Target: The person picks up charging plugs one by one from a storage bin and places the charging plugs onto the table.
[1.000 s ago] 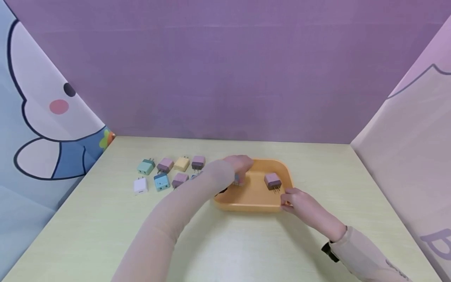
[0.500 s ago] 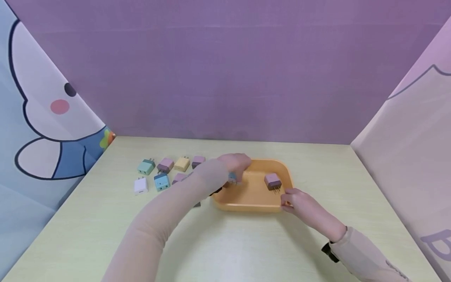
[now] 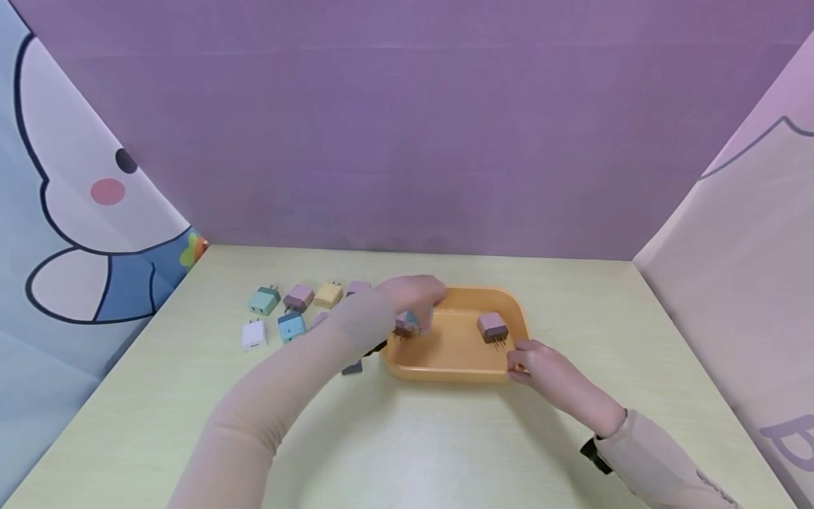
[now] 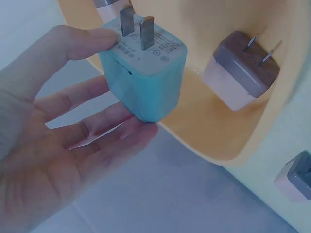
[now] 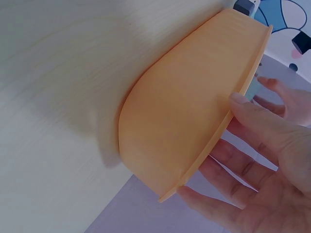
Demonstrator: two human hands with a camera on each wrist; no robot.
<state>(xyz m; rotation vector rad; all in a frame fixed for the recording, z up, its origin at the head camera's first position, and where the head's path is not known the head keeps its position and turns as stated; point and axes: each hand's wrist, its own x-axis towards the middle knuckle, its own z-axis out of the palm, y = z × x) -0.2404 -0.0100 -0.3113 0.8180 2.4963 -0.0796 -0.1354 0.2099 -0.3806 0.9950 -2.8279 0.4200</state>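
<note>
A light blue two-prong charger plug [image 4: 146,77] is pinched between the thumb and fingertips of my left hand [image 3: 410,293]. It hangs over the left part of the orange tray [image 3: 454,357], largely covered by the fingers in the head view. Close by it, a purple-and-dark charger plug [image 4: 238,73] lies in the tray. Another purple charger plug [image 3: 492,327] sits at the tray's right side, prongs toward me. My right hand [image 3: 553,371] grips the tray's front right corner, its thumb on the outer side of the rim in the right wrist view.
Left of the tray, several charger plugs lie on the table: a green one [image 3: 263,301], a white one [image 3: 254,334], a blue one [image 3: 292,327], a yellow one [image 3: 328,295] and purple ones. My left forearm hides some. A purple cloth wall [image 3: 407,141] stands behind.
My left hand has shifted left across the tray, holding the blue charger plug. A purple plug at the tray's left now shows beneath it. The right hand and tray have stayed put.
</note>
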